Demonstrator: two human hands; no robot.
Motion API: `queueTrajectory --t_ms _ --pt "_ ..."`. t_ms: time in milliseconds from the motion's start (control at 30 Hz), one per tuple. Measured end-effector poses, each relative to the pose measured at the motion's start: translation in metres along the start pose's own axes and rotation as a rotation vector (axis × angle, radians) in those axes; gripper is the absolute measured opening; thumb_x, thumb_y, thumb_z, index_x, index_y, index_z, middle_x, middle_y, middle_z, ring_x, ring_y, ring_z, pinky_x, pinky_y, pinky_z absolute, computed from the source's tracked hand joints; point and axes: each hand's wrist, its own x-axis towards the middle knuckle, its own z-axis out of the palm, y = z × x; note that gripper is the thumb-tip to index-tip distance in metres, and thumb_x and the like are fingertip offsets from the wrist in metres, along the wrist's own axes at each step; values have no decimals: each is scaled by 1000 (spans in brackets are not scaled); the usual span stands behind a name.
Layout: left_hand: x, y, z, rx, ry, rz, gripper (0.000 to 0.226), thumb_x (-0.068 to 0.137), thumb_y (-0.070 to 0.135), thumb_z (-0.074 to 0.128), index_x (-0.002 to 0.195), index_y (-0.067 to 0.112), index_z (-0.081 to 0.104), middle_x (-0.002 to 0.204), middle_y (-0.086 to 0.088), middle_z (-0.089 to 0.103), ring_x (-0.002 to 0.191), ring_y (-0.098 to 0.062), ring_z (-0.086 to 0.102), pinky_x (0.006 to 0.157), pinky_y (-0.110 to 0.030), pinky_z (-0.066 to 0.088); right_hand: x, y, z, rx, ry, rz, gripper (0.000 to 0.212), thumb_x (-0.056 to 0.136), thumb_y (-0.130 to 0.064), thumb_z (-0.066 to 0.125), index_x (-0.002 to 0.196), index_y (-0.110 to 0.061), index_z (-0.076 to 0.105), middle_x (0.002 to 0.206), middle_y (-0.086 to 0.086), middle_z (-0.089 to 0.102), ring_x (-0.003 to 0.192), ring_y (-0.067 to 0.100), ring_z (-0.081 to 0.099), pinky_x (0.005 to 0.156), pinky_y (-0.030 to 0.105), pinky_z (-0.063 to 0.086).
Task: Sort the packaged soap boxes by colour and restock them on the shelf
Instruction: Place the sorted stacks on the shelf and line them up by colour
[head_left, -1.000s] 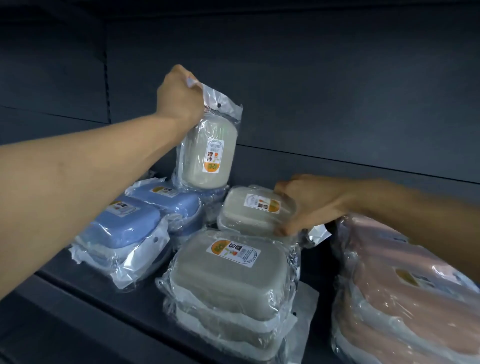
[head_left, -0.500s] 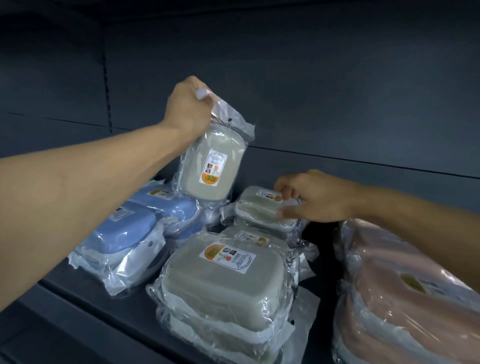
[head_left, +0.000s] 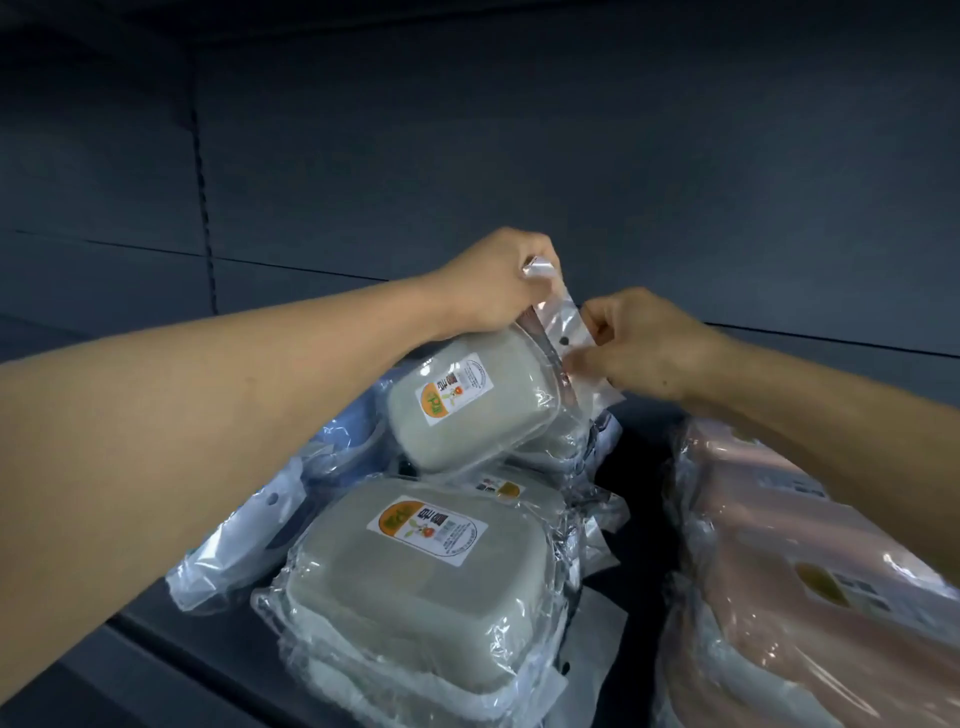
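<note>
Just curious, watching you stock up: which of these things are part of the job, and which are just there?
Part of the job:
- grey soap box, gripped by left hand and right hand
- grey stack
- blue boxes
- pink boxes
- shelf

Just there:
- dark back panel

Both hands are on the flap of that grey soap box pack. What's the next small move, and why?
Probably lower the grey pack onto the rear grey pack behind the front grey stack. The left hand and right hand both pinch its clear top flap, it hangs tilted just above the grey group, with blue packs left and pink packs right.
</note>
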Motion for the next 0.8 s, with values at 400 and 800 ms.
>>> queueTrajectory --t_ms 400,800 --pt "-49 -11 -14 270 -617 -194 113 47 44 87 141 45 25 129 10 42 120 -9 45 102 -25 39 -36 15 18 685 -274 367 21 82 18 55 90 -1 57 100 24 67 81 28 69 71 29 59" --pt "-43 -22 0 137 -726 -164 63 68 54 66 126 32 58 123 15 62 114 0 57 107 -29 40 -16 28 -11 -270 -144 201 20 95 -8 44 96 -2 63 97 18 68 80 28 63 70 35 51"
